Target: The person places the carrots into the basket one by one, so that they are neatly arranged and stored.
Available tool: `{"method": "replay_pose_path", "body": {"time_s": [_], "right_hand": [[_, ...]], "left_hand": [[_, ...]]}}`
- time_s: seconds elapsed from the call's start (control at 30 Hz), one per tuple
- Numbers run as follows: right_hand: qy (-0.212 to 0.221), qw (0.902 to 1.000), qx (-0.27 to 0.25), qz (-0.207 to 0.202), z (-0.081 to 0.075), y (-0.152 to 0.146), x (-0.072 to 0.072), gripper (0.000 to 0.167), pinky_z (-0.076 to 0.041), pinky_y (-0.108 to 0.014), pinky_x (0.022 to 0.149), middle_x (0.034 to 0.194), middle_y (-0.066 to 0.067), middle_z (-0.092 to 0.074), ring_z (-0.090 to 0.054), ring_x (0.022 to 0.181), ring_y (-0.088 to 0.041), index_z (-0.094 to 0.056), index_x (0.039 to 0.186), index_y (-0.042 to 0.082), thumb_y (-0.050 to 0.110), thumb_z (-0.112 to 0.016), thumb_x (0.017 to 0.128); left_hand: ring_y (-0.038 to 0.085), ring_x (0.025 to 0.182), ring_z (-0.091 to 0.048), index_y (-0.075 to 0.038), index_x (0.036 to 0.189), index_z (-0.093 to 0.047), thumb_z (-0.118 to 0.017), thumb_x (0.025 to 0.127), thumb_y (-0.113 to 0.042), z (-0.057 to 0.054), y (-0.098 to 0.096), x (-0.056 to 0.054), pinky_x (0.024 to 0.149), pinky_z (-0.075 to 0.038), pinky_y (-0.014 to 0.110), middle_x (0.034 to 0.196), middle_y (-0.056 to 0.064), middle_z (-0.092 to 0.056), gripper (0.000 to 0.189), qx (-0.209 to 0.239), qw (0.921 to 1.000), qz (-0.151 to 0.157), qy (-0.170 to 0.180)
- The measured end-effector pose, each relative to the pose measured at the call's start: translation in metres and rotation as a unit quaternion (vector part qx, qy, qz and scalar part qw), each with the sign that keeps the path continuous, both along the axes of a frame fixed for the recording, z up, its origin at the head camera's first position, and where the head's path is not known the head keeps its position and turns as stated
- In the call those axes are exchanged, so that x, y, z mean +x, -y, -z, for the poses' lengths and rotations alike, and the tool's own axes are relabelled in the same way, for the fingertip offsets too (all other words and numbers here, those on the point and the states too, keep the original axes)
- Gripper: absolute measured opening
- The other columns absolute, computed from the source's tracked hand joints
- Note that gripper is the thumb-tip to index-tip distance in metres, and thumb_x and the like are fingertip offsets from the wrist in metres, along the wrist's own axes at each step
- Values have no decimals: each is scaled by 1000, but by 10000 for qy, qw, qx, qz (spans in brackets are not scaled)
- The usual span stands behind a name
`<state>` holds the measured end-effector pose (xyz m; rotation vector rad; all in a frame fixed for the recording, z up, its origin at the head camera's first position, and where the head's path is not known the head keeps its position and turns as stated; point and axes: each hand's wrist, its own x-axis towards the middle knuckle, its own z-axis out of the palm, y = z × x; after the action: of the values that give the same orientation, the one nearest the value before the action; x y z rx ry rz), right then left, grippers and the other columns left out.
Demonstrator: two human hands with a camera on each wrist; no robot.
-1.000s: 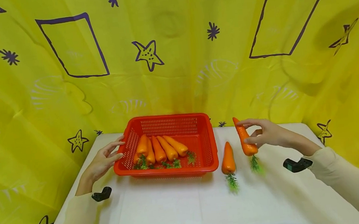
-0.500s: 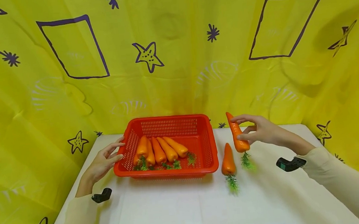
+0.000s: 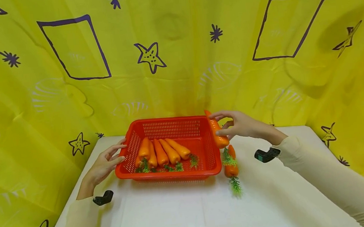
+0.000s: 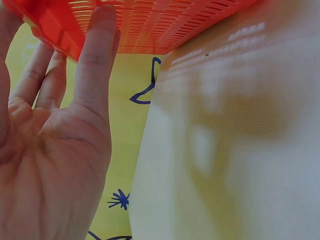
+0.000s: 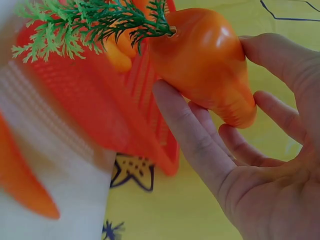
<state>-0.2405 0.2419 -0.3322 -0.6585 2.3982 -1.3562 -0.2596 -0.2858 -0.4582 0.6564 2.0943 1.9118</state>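
Observation:
My right hand (image 3: 244, 124) pinches an orange toy carrot (image 3: 221, 142) between thumb and fingers, above the right rim of a red plastic basket (image 3: 171, 173). In the right wrist view the carrot's broad end (image 5: 200, 55) and green leafy top (image 5: 100, 22) show clearly. Several orange carrots (image 3: 172, 154) lie side by side in the basket's left and middle part. On the table beside it rests another carrot (image 3: 231, 171), partly covered by the held one's leaves. My left hand (image 3: 102, 168) touches the basket's left end with extended fingers; its thumb (image 4: 93, 70) lies against the outer wall.
The table has a white cover (image 3: 166, 218). Behind and at both sides hangs a yellow curtain (image 3: 182, 84) with drawn stars, close to the basket's back. Each wrist carries a small black device, such as the right one (image 3: 267, 155).
My right hand has carried the carrot left and slightly up, from over the table to the basket's right rim. The left hand and basket have stayed in place.

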Motion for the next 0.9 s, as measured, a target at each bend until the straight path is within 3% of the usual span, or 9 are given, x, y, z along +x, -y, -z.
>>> {"method": "replay_pose_path", "body": {"time_s": [0.17,0.5,0.6,0.73,0.9], "right_hand": [[82,9997,-60,-212,0,29,-17,63,-63,-46,77,147,-20,-46,-71,93,-33,-51,149,13,21,-79,93],[258,9986,-55,-454,16,88,-47,60,-63,-43,76,148,-17,-48,-73,89,-30,-55,148,16,24,-79,93],[337,9980,-62,-531,20,103,-53,59,-63,-42,77,149,-15,-47,-71,98,-30,-54,148,17,25,-77,94],[552,9962,-220,-631,28,122,-60,61,-63,-42,79,152,-16,-45,-60,123,-29,-51,151,12,21,-76,96],[852,9938,-326,-636,42,146,-69,62,-63,-45,80,152,-17,-45,-59,126,-33,-50,151,10,18,-75,96]], "left_hand": [[45,155,-5,10,143,-44,-60,102,0,-1,-1,1,104,-47,21,171,14,-13,45,3,10000,-28,32],[41,156,-6,10,142,-45,-58,102,2,-1,-1,1,104,-49,24,172,12,-12,43,166,9998,92,63],[42,155,-5,10,143,-45,-57,102,4,-1,-1,0,105,-49,24,172,12,-11,42,232,9996,139,95],[44,155,-4,10,143,-44,-57,102,5,0,-1,0,104,-49,25,172,12,-11,43,241,9995,115,153],[43,155,-5,9,143,-44,-58,102,3,0,0,0,104,-49,24,172,12,-11,44,187,9997,76,152]]}}
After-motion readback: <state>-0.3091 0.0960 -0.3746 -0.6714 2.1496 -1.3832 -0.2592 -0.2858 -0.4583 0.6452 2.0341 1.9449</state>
